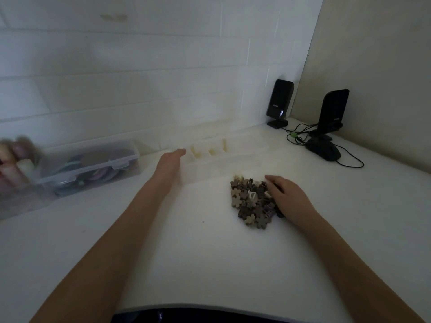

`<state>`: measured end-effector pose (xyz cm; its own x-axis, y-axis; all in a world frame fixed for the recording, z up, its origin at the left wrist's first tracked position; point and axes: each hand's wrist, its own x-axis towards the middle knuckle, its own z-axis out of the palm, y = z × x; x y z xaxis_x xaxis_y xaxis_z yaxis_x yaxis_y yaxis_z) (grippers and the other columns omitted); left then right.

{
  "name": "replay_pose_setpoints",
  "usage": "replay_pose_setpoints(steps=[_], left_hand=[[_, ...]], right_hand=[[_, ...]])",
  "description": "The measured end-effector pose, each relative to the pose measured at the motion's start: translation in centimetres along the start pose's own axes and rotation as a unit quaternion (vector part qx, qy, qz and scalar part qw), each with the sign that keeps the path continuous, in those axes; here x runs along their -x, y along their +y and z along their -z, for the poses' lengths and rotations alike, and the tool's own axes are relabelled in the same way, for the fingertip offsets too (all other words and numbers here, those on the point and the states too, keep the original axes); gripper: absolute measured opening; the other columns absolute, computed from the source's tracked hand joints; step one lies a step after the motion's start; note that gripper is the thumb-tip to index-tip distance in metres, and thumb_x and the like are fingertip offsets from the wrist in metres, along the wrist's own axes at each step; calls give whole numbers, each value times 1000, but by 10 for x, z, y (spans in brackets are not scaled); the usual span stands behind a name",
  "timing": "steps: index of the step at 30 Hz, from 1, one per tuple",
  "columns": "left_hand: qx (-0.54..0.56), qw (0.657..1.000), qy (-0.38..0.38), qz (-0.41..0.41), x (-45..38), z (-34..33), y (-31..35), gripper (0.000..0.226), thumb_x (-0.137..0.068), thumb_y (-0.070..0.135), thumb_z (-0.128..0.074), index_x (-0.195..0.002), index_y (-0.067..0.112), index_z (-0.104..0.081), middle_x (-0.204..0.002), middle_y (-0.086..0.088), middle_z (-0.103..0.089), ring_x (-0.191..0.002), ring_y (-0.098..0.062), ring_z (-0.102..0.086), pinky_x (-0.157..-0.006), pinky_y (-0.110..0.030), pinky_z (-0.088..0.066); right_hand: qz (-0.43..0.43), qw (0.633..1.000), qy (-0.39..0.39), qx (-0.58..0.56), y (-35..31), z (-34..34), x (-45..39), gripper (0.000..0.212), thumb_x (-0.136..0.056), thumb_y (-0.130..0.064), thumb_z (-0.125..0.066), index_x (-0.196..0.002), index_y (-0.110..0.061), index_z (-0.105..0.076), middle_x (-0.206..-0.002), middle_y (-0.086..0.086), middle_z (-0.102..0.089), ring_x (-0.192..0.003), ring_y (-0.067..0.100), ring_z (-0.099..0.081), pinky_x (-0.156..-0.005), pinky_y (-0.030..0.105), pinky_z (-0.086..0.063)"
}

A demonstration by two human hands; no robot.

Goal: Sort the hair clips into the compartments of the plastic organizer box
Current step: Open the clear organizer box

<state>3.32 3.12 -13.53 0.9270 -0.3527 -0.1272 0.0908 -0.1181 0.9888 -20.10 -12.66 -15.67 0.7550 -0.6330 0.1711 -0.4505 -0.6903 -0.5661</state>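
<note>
A pile of small flower-shaped hair clips (253, 201) in brown, beige and white lies on the white table. My right hand (288, 195) rests palm down on the pile's right side, its fingers among the clips; whether it grips one is hidden. Behind the pile stands the translucent plastic organizer box (221, 159), lid raised against the wall, with a few pale pieces in its middle compartments. My left hand (170, 163) lies flat against the box's left end, fingers stretched out and holding nothing.
A clear lidded container (91, 166) with coloured items sits at the left beside a blurred bundle (16, 159). Two black speakers (279, 102) (333, 113), a black mouse (324, 150) and cables occupy the back right corner. The tiled wall runs close behind the box.
</note>
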Motion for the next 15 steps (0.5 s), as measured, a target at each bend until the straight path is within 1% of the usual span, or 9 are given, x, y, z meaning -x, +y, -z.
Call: replay_pose_setpoints(steps=[1, 3, 6, 8, 9, 11, 12, 14, 15], left_hand=[[-8, 1000, -3, -6, -3, -1, -1, 45, -92, 26, -55, -123, -6, -53, -114, -20, -57, -94, -23, -51, -77, -29, -41], [-10, 999, -18, -37, -2, 0, -2, 35, -95, 24, -51, -118, -2, -53, -119, -20, -58, -90, -21, -51, -72, -27, -39], [-41, 994, -34, -91, 9, 3, -2, 22, -100, 32, -41, -110, 14, -48, -106, -5, -54, -93, -19, -52, -74, -28, -41], [-46, 991, -32, -121, 14, 6, -6, 27, -100, 38, -37, -114, 17, -45, -112, -6, -53, -101, -22, -52, -81, -32, -42], [-40, 990, -32, -133, 16, 8, -6, 25, -101, 37, -36, -116, 20, -44, -115, -7, -52, -101, -23, -52, -78, -31, -42], [-16, 987, -40, -153, 20, 12, -8, 18, -102, 34, -35, -118, 28, -39, -116, -1, -51, -102, -23, -53, -69, -27, -43], [-3, 987, -46, -157, 20, 15, -10, 19, -102, 33, -34, -121, 30, -38, -114, 2, -51, -102, -23, -55, -69, -26, -43], [12, 986, -55, -160, 22, 20, -12, 27, -102, 34, -33, -128, 29, -38, -112, 3, -50, -97, -22, -58, -75, -30, -45], [17, 986, -57, -158, 24, 22, -12, 30, -102, 34, -33, -131, 27, -37, -116, 1, -49, -95, -21, -59, -79, -31, -46]], right_hand=[[13, 1000, 0, -6, -1, 0, 0, 31, -97, -27, -44, -123, -17, -58, -125, 4, -59, -115, 20, -52, -94, 29, -37], [28, 999, 1, -28, -3, 3, 0, 21, -94, -25, -51, -111, -19, -63, -112, 1, -63, -104, 17, -55, -84, 25, -39], [36, 996, 20, -76, -4, 5, 3, 14, -89, -28, -59, -102, -24, -63, -102, -9, -64, -91, 5, -56, -71, 11, -39], [52, 991, 44, -114, -6, 4, 5, 13, -86, -24, -65, -99, -25, -61, -99, -16, -64, -92, -7, -55, -70, 1, -37], [64, 988, 57, -126, -8, 4, 6, 15, -84, -21, -67, -96, -25, -61, -98, -16, -64, -93, -8, -56, -72, -1, -37], [91, 985, 81, -122, -10, 5, 7, 18, -80, -15, -71, -92, -25, -62, -92, -15, -66, -93, -1, -59, -77, 4, -39], [102, 984, 92, -118, -11, 5, 8, 20, -78, -14, -72, -91, -26, -63, -89, -14, -67, -93, 3, -60, -80, 8, -40], [103, 980, 106, -137, -15, 7, 10, 24, -76, -14, -75, -92, -26, -62, -85, -14, -67, -91, 4, -61, -81, 11, -40], [97, 976, 109, -160, -19, 9, 12, 26, -74, -14, -76, -92, -25, -61, -85, -14, -68, -89, 1, -62, -79, 10, -42]])
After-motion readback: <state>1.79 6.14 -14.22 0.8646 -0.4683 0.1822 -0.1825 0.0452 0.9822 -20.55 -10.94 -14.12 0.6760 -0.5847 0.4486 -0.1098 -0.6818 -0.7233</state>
